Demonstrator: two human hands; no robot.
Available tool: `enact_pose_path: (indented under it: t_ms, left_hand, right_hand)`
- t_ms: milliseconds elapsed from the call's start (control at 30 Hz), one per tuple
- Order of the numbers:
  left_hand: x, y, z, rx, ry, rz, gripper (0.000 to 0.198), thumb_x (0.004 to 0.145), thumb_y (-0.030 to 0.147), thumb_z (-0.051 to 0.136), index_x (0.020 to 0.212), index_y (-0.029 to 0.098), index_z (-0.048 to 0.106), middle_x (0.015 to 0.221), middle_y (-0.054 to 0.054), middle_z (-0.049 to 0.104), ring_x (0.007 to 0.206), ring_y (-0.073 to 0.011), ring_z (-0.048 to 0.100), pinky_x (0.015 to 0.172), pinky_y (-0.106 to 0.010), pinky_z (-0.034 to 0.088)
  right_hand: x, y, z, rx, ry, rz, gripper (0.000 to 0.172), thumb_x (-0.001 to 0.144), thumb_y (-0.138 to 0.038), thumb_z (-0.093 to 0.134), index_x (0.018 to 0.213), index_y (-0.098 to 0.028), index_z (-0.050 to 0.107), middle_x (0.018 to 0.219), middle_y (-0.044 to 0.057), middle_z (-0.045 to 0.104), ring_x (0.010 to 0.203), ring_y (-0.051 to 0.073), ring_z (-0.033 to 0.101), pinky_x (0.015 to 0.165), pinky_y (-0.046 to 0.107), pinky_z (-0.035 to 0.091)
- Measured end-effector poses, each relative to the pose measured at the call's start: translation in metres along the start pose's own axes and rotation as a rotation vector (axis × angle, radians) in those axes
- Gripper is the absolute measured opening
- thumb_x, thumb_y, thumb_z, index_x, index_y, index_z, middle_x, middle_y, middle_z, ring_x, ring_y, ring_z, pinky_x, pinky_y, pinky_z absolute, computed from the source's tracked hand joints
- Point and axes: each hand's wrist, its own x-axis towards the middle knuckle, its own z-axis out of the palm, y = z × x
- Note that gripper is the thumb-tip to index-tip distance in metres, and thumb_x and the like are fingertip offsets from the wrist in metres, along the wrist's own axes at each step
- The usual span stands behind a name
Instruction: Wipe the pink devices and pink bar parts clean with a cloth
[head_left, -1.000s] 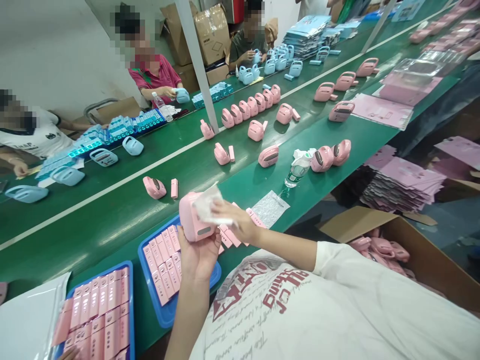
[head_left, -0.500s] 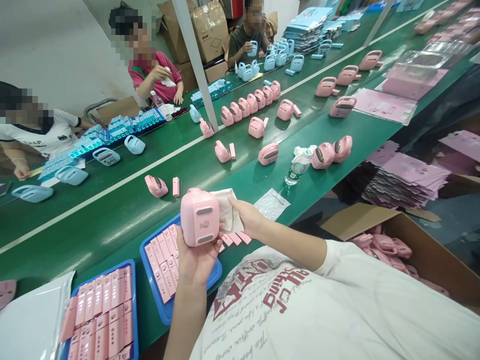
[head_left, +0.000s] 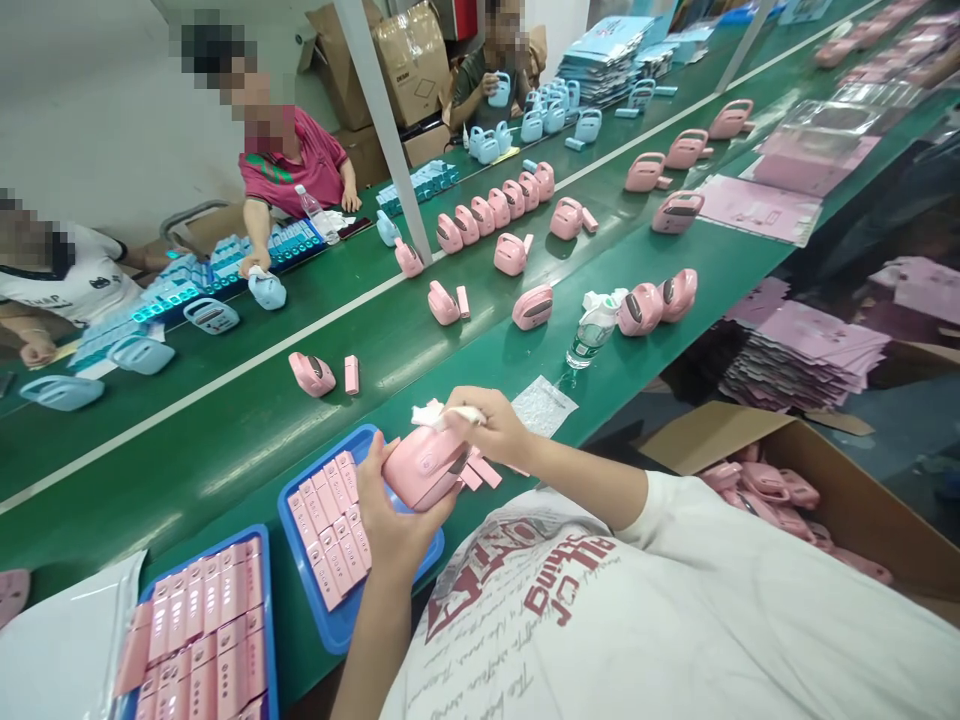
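Note:
My left hand (head_left: 396, 520) grips a pink handheld device (head_left: 426, 466) from below, holding it tilted over a blue tray (head_left: 341, 625) of small pink blocks. My right hand (head_left: 491, 420) is closed on a white cloth (head_left: 439, 414) and presses it against the top of the device. A second blue tray (head_left: 259, 560) with several more pink blocks lies at the lower left.
A green conveyor belt (head_left: 247, 440) carries several pink devices (head_left: 311, 373), a water bottle (head_left: 592, 335) and a plastic bag (head_left: 546, 404). Other people across the belt handle blue devices (head_left: 266, 290). A cardboard box (head_left: 840, 510) of pink devices stands at my right, with stacked pink sheets (head_left: 810, 355) beyond.
I have lowered and tilted the pink device toward the tray. My right hand has moved the cloth from its side onto its top. A person across the belt reached out to a blue device.

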Motion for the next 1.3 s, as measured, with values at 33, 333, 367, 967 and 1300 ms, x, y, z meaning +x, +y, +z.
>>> enact_pose_path:
  t_ms: [33, 333, 367, 967, 1300]
  left_hand:
    - [0.0, 0.0, 0.001, 0.016, 0.008, 0.02, 0.097, 0.041, 0.022, 0.087, 0.129, 0.024, 0.046, 0.114, -0.007, 0.055, 0.113, -0.0266, 0.048, 0.103, -0.041, 0.032]
    - [0.002, -0.011, 0.007, 0.037, -0.055, 0.06, 0.077, 0.043, 0.023, 0.086, 0.114, 0.02, 0.056, 0.108, -0.008, 0.058, 0.109, -0.0274, 0.051, 0.101, -0.042, 0.032]
    - [0.003, -0.015, 0.008, 0.072, -0.099, 0.096, 0.07, 0.048, 0.024, 0.084, 0.112, 0.02, 0.058, 0.109, -0.009, 0.057, 0.109, -0.0277, 0.051, 0.101, -0.042, 0.032]
    - [0.021, -0.067, 0.02, 0.071, -0.292, 0.003, 0.046, 0.067, 0.028, 0.068, 0.113, 0.024, 0.062, 0.09, -0.007, 0.07, 0.082, -0.0244, 0.064, 0.079, -0.039, 0.049]
    - [0.036, -0.115, 0.019, 0.312, -0.445, 0.29, 0.04, 0.075, 0.025, 0.058, 0.115, 0.027, 0.061, 0.089, -0.007, 0.072, 0.072, -0.0225, 0.068, 0.066, -0.033, 0.055]
  right_hand:
    - [0.0, 0.0, 0.001, -0.084, -0.023, -0.076, 0.043, 0.083, -0.057, 0.045, 0.064, -0.02, 0.055, 0.062, 0.001, 0.054, 0.06, 0.013, 0.048, 0.061, 0.027, 0.038]
    - [0.007, 0.028, 0.011, -0.489, -0.154, -0.078, 0.043, 0.092, -0.045, 0.027, 0.06, -0.021, 0.043, 0.05, -0.002, 0.043, 0.048, 0.01, 0.039, 0.052, 0.023, 0.027]
    - [0.007, 0.032, 0.013, -0.56, -0.176, -0.079, 0.041, 0.091, -0.043, 0.029, 0.061, -0.021, 0.045, 0.051, -0.001, 0.046, 0.049, 0.011, 0.041, 0.052, 0.024, 0.026]
    - [-0.011, 0.074, 0.032, -0.762, -0.334, 0.107, 0.03, 0.094, -0.034, 0.032, 0.087, -0.017, 0.056, 0.07, 0.004, 0.063, 0.061, 0.016, 0.055, 0.057, 0.025, 0.028]
    - [-0.007, 0.102, 0.037, -0.383, -0.144, 0.509, 0.025, 0.091, -0.028, 0.034, 0.067, -0.02, 0.039, 0.065, -0.001, 0.046, 0.065, 0.014, 0.045, 0.061, 0.026, 0.032]
